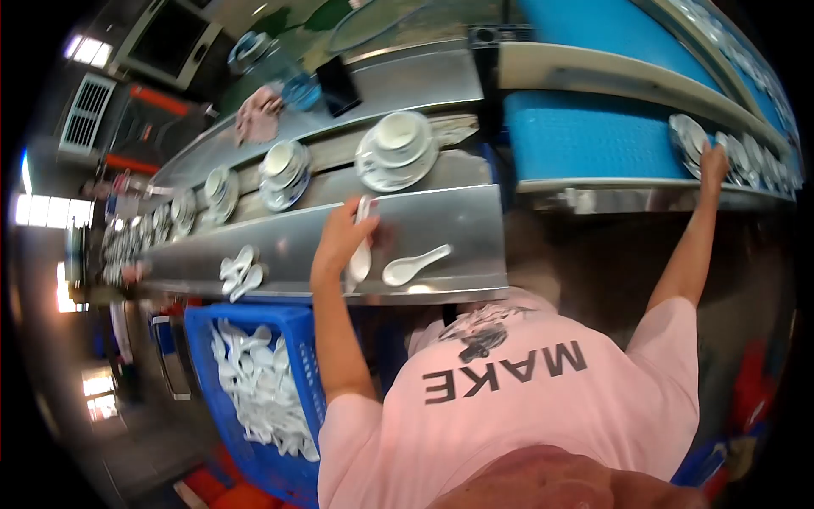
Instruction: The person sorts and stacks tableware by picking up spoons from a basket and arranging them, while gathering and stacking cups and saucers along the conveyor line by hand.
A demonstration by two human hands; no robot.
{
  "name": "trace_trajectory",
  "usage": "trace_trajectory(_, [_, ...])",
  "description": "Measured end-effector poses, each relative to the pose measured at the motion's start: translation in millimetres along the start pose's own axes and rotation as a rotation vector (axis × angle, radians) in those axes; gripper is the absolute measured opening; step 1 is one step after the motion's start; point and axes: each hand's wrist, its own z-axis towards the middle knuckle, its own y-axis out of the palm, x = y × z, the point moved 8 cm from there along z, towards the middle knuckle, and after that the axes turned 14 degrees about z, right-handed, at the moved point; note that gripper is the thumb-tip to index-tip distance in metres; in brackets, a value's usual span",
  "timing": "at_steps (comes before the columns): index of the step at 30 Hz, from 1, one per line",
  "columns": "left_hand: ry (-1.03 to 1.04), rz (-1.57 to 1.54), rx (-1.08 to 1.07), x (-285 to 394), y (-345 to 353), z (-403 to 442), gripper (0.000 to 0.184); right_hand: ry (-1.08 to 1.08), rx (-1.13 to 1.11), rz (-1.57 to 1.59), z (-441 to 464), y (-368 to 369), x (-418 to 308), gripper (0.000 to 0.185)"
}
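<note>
My left hand [343,233] is over the steel ledge [462,220], its fingers closed on a white spoon [360,259]. Another white spoon [415,265] lies on the ledge to the right, and several more spoons [242,271] lie in a group to the left. Just beyond my left hand stands a stack of a cup, bowl and plate [397,153]. Out at the far right, my right hand [714,163] is at the edge of a stack of dishes [688,140] on the blue belt [593,140]; its fingers are pressed together there.
A blue crate [314,365] full of white spoons stands below the ledge. More dish stacks [284,170] run in a row to the far left. A pink cloth [259,114], a dark phone [337,85] and a clear plastic jug [297,85] rest on the back steel surface.
</note>
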Motion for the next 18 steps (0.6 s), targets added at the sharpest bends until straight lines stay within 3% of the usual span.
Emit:
trace_trajectory(1, [0.025, 0.058, -0.061, 3.4, 5.7, -7.9, 0.029, 0.171, -0.236, 0.071, 15.4, 41.0, 54.0, 0.053])
trace_trajectory(2, [0.055, 0.121, -0.077, -7.7, 12.5, -10.4, 0.028, 0.212, -0.241, 0.147, 12.9, 46.6, 66.1, 0.055])
trace_trajectory(3, [0.045, 0.143, -0.146, -4.5, 19.5, -18.0, 0.027, 0.183, -0.183, 0.135, 9.8, 38.8, 58.8, 0.056])
trace_trajectory(4, [0.054, 0.211, -0.17, -0.4, 24.6, -25.3, 0.03, 0.177, -0.318, 0.187, 19.1, 53.9, 64.1, 0.057])
trace_trajectory(6, [0.079, 0.177, -0.158, 2.1, 31.2, -36.0, 0.032, 0.246, -0.362, 0.251, 4.1, 27.6, 20.9, 0.046])
trace_trajectory(8, [0.109, 0.281, -0.114, 4.2, 37.4, -43.0, 0.03, 0.253, -0.455, 0.12, -3.8, 20.7, -6.0, 0.05])
trace_trajectory(11, [0.069, 0.236, -0.124, -2.7, 49.2, -46.7, 0.027, 0.23, -0.359, 0.551, -11.5, 26.1, -12.2, 0.041])
trace_trajectory(12, [0.122, 0.252, -0.099, 0.8, 48.9, -48.5, 0.026, 0.358, -0.391, 0.837, -16.9, 37.8, -10.9, 0.041])
trace_trajectory(15, [0.206, 0.273, -0.002, 2.3, 38.4, -46.8, 0.021, 0.402, -0.642, 1.117, -54.7, 45.8, -64.5, 0.048])
trace_trajectory(17, [0.144, 0.202, 0.02, -4.6, 27.0, -46.1, 0.019, 0.291, -0.664, 1.028, -84.3, 23.6, -131.7, 0.047])
trace_trajectory(18, [0.077, 0.143, 0.001, -8.0, 21.1, -45.9, 0.018, 0.117, -0.71, 1.05, -92.9, 21.4, -163.8, 0.046])
